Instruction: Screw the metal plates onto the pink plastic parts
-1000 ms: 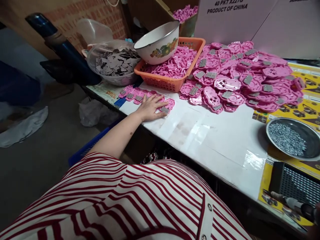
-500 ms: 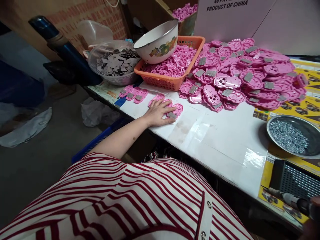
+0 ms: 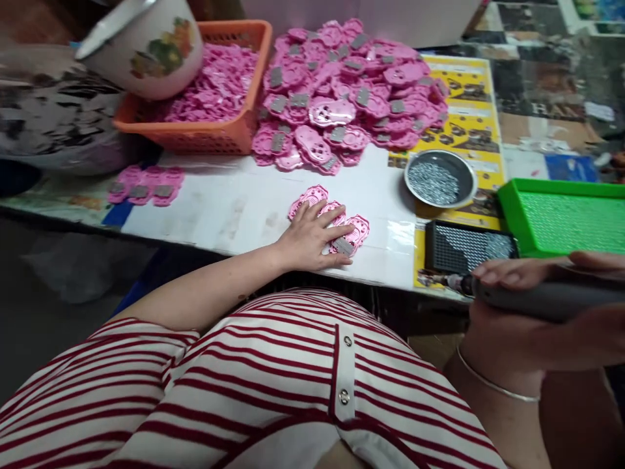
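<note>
I log L hand (image 3: pixel 310 242) spread flat, grip released, atop pink pcs (image 3: pixel 360 229) (3 vis.) nr front of table (image 3: pixel 224 218); R hand (image 3: pixel 517 339), grip clenched rd grey tool (image 3: pixel 541 301), nr blk tray (image 3: pixel 446 244); pink pile (image 3: pixel 332 98) beside orange basket (image 3: pixel 229 138)

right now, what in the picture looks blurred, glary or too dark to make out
In the head view, the bowl at the left edge is smeared, and the right hand and its grey tool look soft; in the same head view, glare whitens a patch of the white table surface, and the floor at left is dim.
</note>
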Motion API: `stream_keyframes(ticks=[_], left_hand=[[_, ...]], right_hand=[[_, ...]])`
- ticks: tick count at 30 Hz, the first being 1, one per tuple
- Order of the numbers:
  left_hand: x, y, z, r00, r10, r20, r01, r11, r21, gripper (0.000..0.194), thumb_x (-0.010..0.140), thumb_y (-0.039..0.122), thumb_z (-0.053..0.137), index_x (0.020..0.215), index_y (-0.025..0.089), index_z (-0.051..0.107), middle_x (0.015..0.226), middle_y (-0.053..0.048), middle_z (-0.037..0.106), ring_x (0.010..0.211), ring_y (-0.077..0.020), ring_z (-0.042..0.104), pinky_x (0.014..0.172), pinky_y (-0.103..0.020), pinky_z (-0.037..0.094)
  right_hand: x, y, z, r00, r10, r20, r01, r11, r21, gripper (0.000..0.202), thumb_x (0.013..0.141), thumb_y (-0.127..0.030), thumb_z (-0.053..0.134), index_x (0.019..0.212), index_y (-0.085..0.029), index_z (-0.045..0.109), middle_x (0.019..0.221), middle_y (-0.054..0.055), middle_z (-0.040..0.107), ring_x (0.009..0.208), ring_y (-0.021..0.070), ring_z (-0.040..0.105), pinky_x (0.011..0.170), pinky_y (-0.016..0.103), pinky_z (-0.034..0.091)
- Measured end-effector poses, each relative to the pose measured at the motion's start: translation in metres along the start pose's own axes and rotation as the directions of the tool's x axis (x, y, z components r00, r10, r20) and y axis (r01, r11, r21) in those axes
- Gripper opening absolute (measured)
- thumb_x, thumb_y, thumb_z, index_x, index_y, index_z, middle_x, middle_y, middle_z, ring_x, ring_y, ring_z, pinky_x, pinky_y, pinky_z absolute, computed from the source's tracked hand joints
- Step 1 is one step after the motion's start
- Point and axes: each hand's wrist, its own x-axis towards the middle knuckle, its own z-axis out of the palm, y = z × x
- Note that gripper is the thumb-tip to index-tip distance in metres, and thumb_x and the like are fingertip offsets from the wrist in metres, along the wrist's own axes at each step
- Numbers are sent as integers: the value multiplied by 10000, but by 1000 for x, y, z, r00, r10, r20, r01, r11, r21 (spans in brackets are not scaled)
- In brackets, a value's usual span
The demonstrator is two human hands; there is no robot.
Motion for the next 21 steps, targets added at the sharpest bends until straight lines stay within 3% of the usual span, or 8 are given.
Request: stream_keyframes(ticks=[1,3,6,11,21], left_hand=[[5,8,2,999,33,20,-33,999,-1,737,816,752,635,1445,376,563,1642,-41,375,1522,-436,243,1227,-660,151],[16,25,7,993,100,60,-100,995,-3,734,826,756,618,1452,378,554,1643,-38,374,1525,-430,242,1229,-654,146],[28,46,15,985,150,80,-151,989,-1,726,838,767,589,1455,387,545,1650,-24,362,1530,-419,235,1234,-644,137],[37,70,26,997,76,20,-76,997,-8,715,865,775,534,1454,370,548,1644,-42,371,1524,-432,246,1228,-672,131],[41,87,29,997,6,-71,-7,1000,-12,690,885,752,522,1424,325,578,1616,-87,409,1520,-435,258,1213,-744,12]], right_hand=[[1,0,-1,992,-122,36,122,992,-6,363,772,-638,666,885,-292,667,572,-64,471,467,99,500,447,316,483],[3,-1,-2,973,-219,79,218,976,19,300,826,-540,623,886,-251,675,536,-70,493,424,107,476,419,321,453],[5,-3,-7,976,-193,100,189,980,55,242,876,-433,552,919,-216,650,527,-78,509,416,94,466,418,284,436],[4,-9,-19,975,-192,113,187,981,55,217,898,-386,519,964,-212,632,551,-86,519,445,76,482,444,249,449],[23,3,-20,961,-248,126,240,968,72,208,939,-387,448,944,-225,576,571,-105,514,459,42,505,451,208,466]])
